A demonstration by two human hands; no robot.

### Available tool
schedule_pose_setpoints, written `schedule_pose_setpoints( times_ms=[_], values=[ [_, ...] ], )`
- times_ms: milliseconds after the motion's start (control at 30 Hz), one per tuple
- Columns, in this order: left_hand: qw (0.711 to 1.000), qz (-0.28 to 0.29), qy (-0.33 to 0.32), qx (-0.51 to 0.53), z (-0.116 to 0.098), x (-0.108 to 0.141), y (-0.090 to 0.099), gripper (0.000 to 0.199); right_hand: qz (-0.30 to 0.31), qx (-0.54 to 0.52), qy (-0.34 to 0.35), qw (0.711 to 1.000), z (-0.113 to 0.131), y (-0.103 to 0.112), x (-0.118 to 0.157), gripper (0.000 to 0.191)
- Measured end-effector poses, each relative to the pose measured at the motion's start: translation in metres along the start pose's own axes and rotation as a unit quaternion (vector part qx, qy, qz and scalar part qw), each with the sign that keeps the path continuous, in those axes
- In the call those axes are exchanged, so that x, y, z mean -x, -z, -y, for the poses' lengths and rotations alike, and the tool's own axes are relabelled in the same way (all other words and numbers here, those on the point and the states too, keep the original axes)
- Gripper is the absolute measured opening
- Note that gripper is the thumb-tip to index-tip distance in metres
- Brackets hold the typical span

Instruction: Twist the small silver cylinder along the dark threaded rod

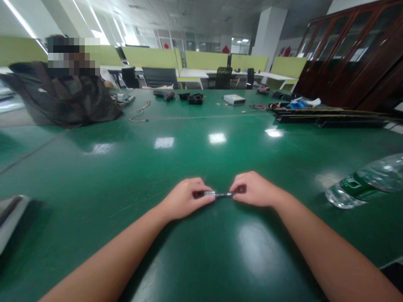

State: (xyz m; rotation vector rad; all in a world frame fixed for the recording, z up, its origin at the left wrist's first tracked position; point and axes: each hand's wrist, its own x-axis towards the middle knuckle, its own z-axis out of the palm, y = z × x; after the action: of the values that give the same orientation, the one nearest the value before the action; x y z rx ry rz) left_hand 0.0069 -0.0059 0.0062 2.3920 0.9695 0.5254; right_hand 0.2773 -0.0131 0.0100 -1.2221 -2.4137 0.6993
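A slim, pen-like rod (223, 195), dark in the middle with a pale, shiny section at its left end, lies level between my two hands just above or on the green table. My left hand (185, 197) pinches the shiny end between thumb and fingers. On the other side, my right hand (253, 189) is closed on the dark end with thumb and forefinger. Fingers cover both tips, and the rod is too small to tell its exact kind.
A clear water bottle (365, 182) with a green label lies at right. A dark bag (63, 96) stands back left, a person behind it. Along the far part of the green table (126, 167) are a white box (234, 99), black parts (195, 98) and dark strips (330, 117).
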Motion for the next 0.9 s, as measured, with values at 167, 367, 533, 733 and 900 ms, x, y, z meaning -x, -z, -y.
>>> schedule_pose_setpoints(
  times_ms=[167, 367, 533, 733, 900],
  values=[
    [1.000, -0.001, 0.001, 0.003, 0.000, 0.000, 0.000, 0.030, -0.013, 0.021, -0.032, 0.999, -0.006, 0.007, 0.004, 0.016],
    [1.000, -0.004, 0.000, 0.008, -0.001, 0.000, 0.001, 0.029, -0.001, -0.006, -0.026, 1.000, -0.002, 0.006, 0.005, 0.015],
    [1.000, -0.013, -0.003, 0.012, -0.002, 0.000, 0.000, 0.029, -0.021, -0.032, -0.025, 0.999, 0.006, -0.003, 0.002, 0.015],
    [1.000, -0.008, -0.012, 0.011, -0.001, -0.001, -0.001, 0.028, -0.042, -0.075, 0.010, 0.996, 0.018, -0.029, -0.011, 0.015],
    [1.000, -0.009, -0.005, -0.014, 0.002, 0.000, 0.001, 0.037, -0.063, -0.047, 0.035, 0.996, 0.019, -0.035, -0.014, 0.012]
  ],
)
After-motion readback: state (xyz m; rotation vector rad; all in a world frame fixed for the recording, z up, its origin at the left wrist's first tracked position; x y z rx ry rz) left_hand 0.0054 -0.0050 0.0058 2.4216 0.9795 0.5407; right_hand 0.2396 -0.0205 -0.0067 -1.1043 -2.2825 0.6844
